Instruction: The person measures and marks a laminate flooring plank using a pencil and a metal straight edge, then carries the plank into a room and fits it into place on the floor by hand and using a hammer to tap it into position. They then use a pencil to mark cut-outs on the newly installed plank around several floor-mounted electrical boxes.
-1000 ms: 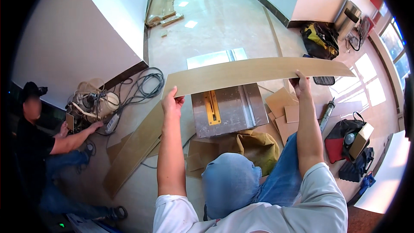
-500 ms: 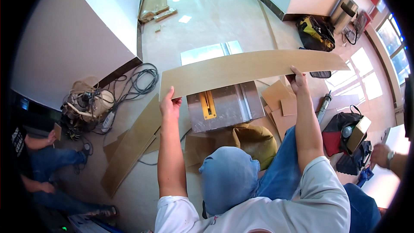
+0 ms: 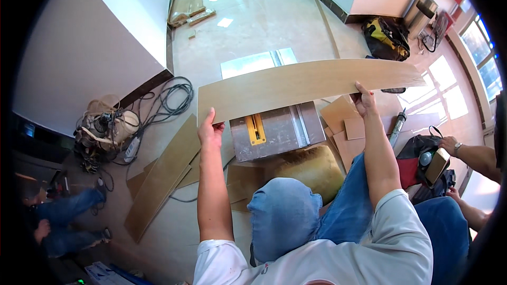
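A long, thin plank (image 3: 309,84) of pale tan wood grain, flat and square-ended, is held in the air above a small table saw (image 3: 277,129) that sits on the floor. The left hand (image 3: 211,132) grips the plank's near edge close to its left end, fingers curled up over the face and thumb beneath, pinching the board. The right hand (image 3: 364,100) pinches the same near edge further along, well short of the right end, with fingers closed on the board. The plank's long axis runs left to right across the view, its right end lifted slightly further away and pointing toward a black and yellow bag (image 3: 386,38) by the wall; its broad face is turned up to the camera. Under it lie the saw's grey top with a yellow insert (image 3: 255,128), and tan offcuts (image 3: 346,124) on the floor. More planks (image 3: 163,177) lie on the floor to the left, beside a tangle of cables (image 3: 166,100).
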A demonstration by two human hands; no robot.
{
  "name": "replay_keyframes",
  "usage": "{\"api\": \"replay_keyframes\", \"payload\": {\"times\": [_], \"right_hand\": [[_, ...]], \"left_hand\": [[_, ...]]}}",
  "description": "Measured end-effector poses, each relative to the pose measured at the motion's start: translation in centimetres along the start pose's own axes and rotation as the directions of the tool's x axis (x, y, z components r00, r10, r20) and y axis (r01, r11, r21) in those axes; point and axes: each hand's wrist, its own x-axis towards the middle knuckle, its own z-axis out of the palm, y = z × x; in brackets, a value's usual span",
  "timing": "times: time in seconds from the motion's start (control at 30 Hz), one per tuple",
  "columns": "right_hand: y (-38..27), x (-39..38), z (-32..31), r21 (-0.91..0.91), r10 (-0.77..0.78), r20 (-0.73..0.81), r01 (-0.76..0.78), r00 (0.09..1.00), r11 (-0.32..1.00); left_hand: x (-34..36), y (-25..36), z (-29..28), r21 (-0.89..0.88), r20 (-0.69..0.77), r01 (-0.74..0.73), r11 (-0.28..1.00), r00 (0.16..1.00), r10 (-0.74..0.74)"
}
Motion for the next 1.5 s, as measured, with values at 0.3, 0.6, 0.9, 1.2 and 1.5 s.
{"api": "replay_keyframes", "payload": {"times": [0.3, 0.6, 0.9, 1.2, 1.5], "right_hand": [[0.3, -0.2, -0.3, 0.008, 0.017, -0.011, -0.017, 1.0, 1.0], [0.3, 0.2, -1.2, 0.017, 0.037, 0.008, -0.037, 0.999, 0.999], [0.2, -0.1, -0.7, -0.02, 0.033, -0.03, -0.033, 0.999, 0.999], [0.3, 0.2, -1.0, -0.019, 0.046, -0.03, -0.046, 0.999, 0.999], [0.6, 0.6, -1.3, 0.023, 0.08, -0.026, -0.079, 0.996, 0.997]], "left_hand": [[0.1, -0.3, -0.2, -0.021, -0.019, -0.005, 1.0, 1.0, 0.004], [0.1, -0.7, -0.3, -0.018, -0.016, -0.018, 1.0, 1.0, 0.017], [0.0, -0.9, -0.6, -0.029, 0.008, -0.04, 0.999, 0.999, 0.04], [-0.2, -0.9, -0.4, -0.026, -0.028, -0.036, 0.999, 0.999, 0.036], [-0.2, -0.9, -0.6, -0.027, -0.02, -0.041, 0.999, 0.999, 0.04]]}}
